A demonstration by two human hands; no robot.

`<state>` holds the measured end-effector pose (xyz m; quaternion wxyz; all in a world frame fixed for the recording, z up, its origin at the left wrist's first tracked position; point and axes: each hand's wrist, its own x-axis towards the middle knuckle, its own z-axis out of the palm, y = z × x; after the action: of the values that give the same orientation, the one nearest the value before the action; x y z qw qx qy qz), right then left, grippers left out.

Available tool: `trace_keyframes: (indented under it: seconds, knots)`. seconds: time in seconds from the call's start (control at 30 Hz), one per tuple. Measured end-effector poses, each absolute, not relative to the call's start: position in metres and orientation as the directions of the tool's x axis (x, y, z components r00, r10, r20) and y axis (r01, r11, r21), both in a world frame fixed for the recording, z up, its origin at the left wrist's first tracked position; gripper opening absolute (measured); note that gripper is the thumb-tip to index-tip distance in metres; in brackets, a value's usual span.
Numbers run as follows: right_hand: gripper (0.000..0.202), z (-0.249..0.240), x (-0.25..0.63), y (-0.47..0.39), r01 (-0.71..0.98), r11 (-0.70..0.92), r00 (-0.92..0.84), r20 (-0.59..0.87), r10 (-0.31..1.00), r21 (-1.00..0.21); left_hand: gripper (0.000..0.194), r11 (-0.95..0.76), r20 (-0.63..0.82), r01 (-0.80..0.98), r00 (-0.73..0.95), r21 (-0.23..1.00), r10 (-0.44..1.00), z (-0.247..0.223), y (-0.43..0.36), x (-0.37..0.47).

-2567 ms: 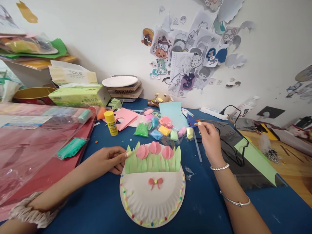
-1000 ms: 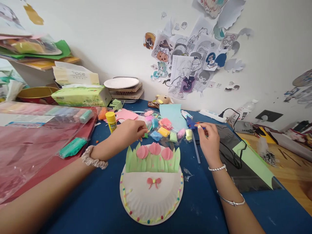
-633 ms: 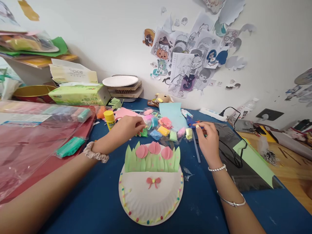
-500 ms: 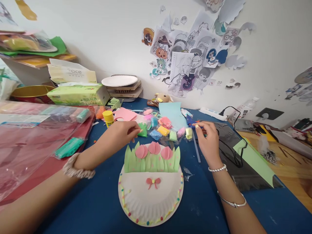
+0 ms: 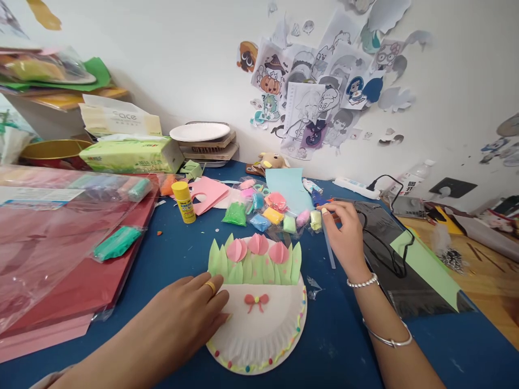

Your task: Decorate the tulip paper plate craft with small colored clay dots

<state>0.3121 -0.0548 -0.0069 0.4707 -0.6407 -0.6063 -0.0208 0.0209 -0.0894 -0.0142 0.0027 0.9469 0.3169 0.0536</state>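
Observation:
A white paper plate basket lies on the blue table, with green paper leaves, pink paper tulips and a pink bow on it. Coloured dots on a yellow-green strip run along its rim. My left hand rests on the plate's left edge, fingers bent and close together, fingertips touching its surface; whatever they hold is hidden. Over the table to the right, my right hand is raised, thumb and index finger pinched. Anything between them is too small to make out.
Bagged modelling clay, a yellow glue stick and pink paper lie behind the plate. A plastic-covered red sheet is at left. On the right are a black sheet and a looped cable.
My left hand has come down and toward me, from above the clay packets to the plate's left edge, uncovering the glue stick. My right hand has barely moved.

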Motion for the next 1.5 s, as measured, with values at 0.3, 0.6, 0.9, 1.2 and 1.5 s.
trace_keyframes:
  seconds: [0.3,0.6,0.9,1.2,1.5]
  knots:
    - [0.019,-0.0069,0.3107,-0.0561,0.788,0.178,0.258,0.579,0.773,-0.589,0.025,-0.808,0.001,0.589,0.808,-0.013,0.589,-0.0107,-0.0909,0.0238]
    - [0.019,-0.0058,0.3106,-0.0561,0.79,0.177,0.253,0.575,0.778,-0.587,0.023,-0.821,0.001,0.57,0.822,-0.024,0.57,-0.015,-0.0903,0.0243]
    - [0.019,-0.0065,0.3112,-0.0553,0.796,0.173,0.248,0.573,0.781,-0.58,0.021,-0.824,0.01,0.567,0.824,0.003,0.567,-0.0193,-0.0915,0.0232]
    - [0.019,-0.0074,0.3118,-0.0559,0.797,0.16,0.259,0.569,0.781,-0.583,0.021,-0.83,-0.025,0.558,0.829,-0.021,0.558,-0.018,-0.0927,0.023]
    - [0.019,-0.0068,0.3111,-0.0555,0.796,0.157,0.266,0.569,0.778,-0.585,0.022,-0.828,-0.029,0.56,0.827,-0.021,0.561,-0.0156,-0.092,0.0245]
